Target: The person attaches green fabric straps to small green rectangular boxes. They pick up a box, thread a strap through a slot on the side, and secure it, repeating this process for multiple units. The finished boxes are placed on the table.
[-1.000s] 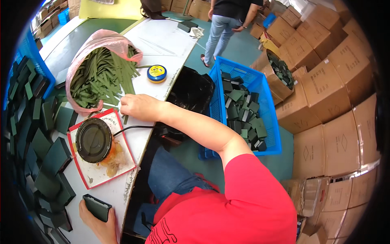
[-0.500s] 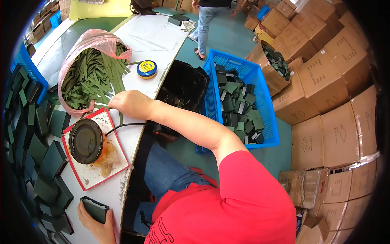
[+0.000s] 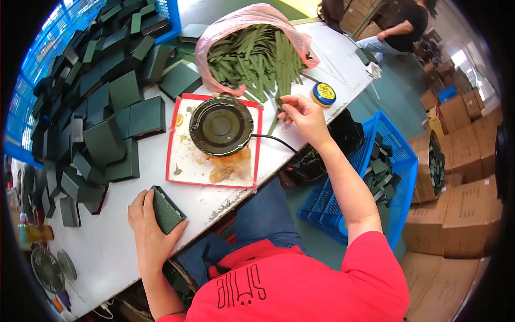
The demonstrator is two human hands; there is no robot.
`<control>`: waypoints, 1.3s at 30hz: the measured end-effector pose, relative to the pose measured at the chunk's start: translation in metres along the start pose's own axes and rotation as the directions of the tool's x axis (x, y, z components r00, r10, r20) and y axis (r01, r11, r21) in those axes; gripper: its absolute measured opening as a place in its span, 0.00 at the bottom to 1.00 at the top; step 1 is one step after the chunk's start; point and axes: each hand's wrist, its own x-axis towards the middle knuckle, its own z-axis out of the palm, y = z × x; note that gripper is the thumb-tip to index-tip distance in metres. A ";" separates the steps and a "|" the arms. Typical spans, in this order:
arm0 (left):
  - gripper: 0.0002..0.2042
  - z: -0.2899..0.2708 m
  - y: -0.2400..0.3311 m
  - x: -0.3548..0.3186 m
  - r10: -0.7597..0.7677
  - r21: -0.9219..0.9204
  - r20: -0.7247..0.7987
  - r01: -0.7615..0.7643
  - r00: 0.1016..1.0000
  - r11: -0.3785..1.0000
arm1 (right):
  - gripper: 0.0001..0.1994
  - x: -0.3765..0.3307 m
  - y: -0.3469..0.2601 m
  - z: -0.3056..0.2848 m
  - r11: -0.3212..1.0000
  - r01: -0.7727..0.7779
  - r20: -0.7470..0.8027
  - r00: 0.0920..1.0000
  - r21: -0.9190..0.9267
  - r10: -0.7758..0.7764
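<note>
A small dark green box (image 3: 166,211) stands on the white table near its front edge, with my left hand (image 3: 147,233) wrapped round it. My right hand (image 3: 306,118) pinches a flat green strip (image 3: 274,122) between thumb and fingertips, just below a pink plastic bag (image 3: 205,53). Many similar loose green strips (image 3: 247,59) spill from the bag's mouth. Between my hands sits a round dark pot (image 3: 220,127), its outside stained amber, on a red-rimmed white board (image 3: 185,172). A black cord (image 3: 279,140) runs from the pot toward the table edge.
Many dark green boxes (image 3: 104,142) are heaped at the left, by a blue crate (image 3: 24,102). A round blue-and-yellow tin (image 3: 323,94) stands beyond my right hand. Right of the table are a blue crate (image 3: 407,182) of green pieces and stacked cartons (image 3: 466,201). Another person (image 3: 405,29) is farther back.
The view has swung left, showing more of the box heap. My right hand has drawn back slightly from the bag's mouth with a strip. The box in my left hand is turned.
</note>
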 end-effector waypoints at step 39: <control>0.47 0.004 -0.002 -0.001 0.029 0.014 -0.033 -0.028 0.999 1.000 | 0.07 0.003 -0.010 -0.007 0.379 0.599 0.502 0.799 -0.705 -0.331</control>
